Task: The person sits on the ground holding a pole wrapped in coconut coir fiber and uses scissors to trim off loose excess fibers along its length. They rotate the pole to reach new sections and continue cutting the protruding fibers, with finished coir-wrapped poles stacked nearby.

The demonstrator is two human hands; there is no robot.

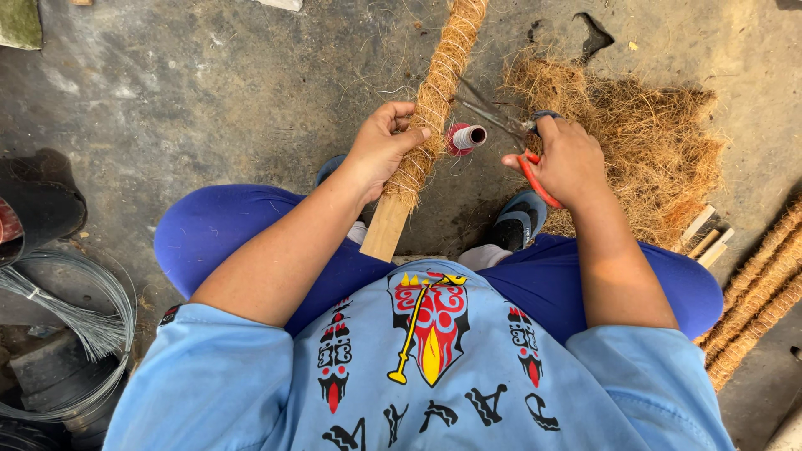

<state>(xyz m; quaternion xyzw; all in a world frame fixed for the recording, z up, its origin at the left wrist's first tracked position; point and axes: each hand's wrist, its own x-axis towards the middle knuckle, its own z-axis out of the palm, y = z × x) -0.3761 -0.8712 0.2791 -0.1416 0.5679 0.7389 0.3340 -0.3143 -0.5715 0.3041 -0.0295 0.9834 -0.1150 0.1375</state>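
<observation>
Rough grey concrete floor (pixel 209 92), worker seated. Left hand (pixel 380 150) closed around a fibre-wrapped wooden stick (pixel 430 108), bare end toward the lap. Right hand (pixel 568 163) grips red-handled scissors (pixel 510 134), blades at the stick. Thread spool (pixel 466 138) between the hands. Loose fibre pile (pixel 643 142) right; finished wrapped sticks (pixel 760 284) far right; wire coil (pixel 67 334) left.

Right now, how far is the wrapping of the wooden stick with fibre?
Most of the wooden stick already carries coir wrapping; only its near end is bare. In hand: the left hand holds the wrapped part, and the right hand holds red-handled scissors, blades open toward the wrap beside a thread spool. Left: the bare end, and the loose fibre pile. Finished-looking poles lie on the right.
</observation>
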